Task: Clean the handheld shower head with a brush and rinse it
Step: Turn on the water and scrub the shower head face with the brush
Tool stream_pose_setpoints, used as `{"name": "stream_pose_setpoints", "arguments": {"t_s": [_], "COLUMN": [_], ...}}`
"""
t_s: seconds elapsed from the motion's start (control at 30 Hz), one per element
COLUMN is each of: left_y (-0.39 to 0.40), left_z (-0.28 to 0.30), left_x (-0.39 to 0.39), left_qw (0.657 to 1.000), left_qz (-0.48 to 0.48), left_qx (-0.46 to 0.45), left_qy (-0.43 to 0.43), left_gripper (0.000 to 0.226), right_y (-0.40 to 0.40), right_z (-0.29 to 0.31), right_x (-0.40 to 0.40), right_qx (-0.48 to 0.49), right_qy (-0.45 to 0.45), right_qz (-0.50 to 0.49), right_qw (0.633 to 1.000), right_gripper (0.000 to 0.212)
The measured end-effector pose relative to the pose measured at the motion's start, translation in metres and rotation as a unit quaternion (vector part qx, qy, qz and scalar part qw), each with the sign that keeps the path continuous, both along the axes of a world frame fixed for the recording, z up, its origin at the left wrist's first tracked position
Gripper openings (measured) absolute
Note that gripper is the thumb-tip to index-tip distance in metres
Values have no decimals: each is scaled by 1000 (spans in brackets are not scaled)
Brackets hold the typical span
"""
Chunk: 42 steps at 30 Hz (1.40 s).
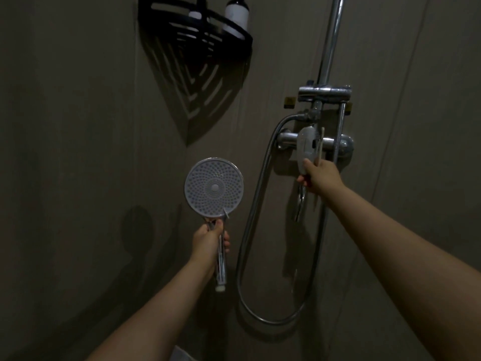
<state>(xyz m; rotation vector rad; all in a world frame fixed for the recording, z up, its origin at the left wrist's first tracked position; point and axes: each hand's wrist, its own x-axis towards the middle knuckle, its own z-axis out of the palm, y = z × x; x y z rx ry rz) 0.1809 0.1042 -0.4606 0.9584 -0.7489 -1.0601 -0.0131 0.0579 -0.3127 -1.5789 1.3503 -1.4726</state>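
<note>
The handheld shower head (214, 188) is round and grey-white, with its nozzle face turned toward me, left of centre. My left hand (209, 242) is wrapped around its chrome handle, which ends in a white tip with no hose visibly joined to it. My right hand (321, 178) reaches to the chrome mixer tap (335, 144) on the wall. It holds a thin brush (319, 145) with a pale handle and dark bristles pointing up. The same hand's fingers rest on the tap's white lever (305, 147).
A metal hose (246, 230) hangs in a long loop below the tap. A chrome riser pipe (330, 40) runs up the wall above it. A black corner shelf (197, 29) with two bottles sits at the upper left. The tiled walls are dim.
</note>
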Motion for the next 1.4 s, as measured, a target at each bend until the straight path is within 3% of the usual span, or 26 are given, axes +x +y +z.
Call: {"name": "stream_pose_setpoints", "arguments": {"t_s": [0.1, 0.23, 0.33, 0.4, 0.57, 0.77, 0.9, 1.0, 1.17, 1.4], "left_y": [3, 5, 7, 10, 13, 20, 24, 26, 24, 27], "left_z": [0, 1, 2, 3, 0, -2, -5, -5, 0, -6], "left_x": [3, 8, 9, 9, 11, 7, 12, 17, 22, 14], "left_qw": [1000, 1000, 1000, 1000, 999, 1000, 1000, 1000, 1000, 1000], "left_qz": [3, 25, 31, 24, 21, 14, 16, 20, 26, 18], "left_qx": [2, 3, 4, -1, -2, -5, -7, 1, -2, -8], "left_qy": [-2, -9, -3, -7, -26, -18, -20, -17, -12, -25], "left_gripper": [20, 23, 24, 23, 22, 21, 22, 19, 19, 20], "right_y": [19, 50, 59, 72, 115, 131, 139, 142, 146, 160], "right_z": [-24, -78, -80, -69, -47, -35, -38, -49, -49, -45], "right_x": [-5, -15, -34, -41, -49, -47, -55, -55, -54, -53], "right_qx": [73, 236, 140, 116, 281, 355, 335, 208, 83, 115], "right_qy": [-6, 153, 402, 475, 416, 338, 305, 377, 437, 404], "right_qz": [34, 86, 69, 131, 304, 393, 382, 288, 241, 274], "right_qw": [997, 956, 902, 863, 810, 778, 805, 855, 862, 865], "right_gripper": [35, 28, 10, 21, 22, 23, 24, 32, 42, 36]}}
